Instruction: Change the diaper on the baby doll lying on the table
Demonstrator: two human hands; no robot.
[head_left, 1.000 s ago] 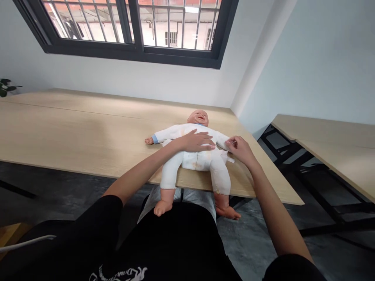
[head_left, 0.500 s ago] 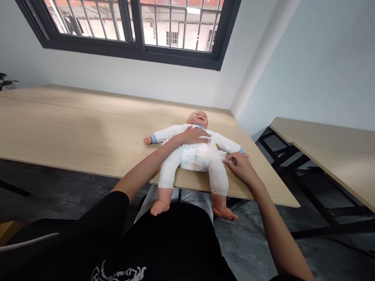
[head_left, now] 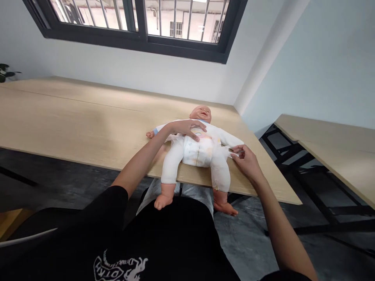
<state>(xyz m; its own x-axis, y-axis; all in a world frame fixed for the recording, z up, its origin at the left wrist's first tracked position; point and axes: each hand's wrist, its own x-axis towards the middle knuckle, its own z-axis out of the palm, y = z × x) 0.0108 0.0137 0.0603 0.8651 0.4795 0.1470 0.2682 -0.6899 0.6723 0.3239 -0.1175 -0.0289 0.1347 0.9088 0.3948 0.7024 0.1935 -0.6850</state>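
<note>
A baby doll in a white top with blue trim lies on its back, its feet hanging over the table's near edge. A white printed diaper covers its front between the legs. My left hand rests on the doll's belly at the diaper's upper edge, fingers and thumb spread. Beside the doll's hip on the right, my right hand pinches the thin white side tab of the diaper, pulled outward. The doll's hand on that side is hidden behind my right hand.
The wooden table stretches left toward the wall below a barred window. A second table with black legs stands to the right, across a gap. A plant shows at the far left.
My left hand has shifted slightly up and its thumb has spread away from the fingers, uncovering the diaper's front. My right hand has drawn the side tab outward. The view has tilted slightly.
</note>
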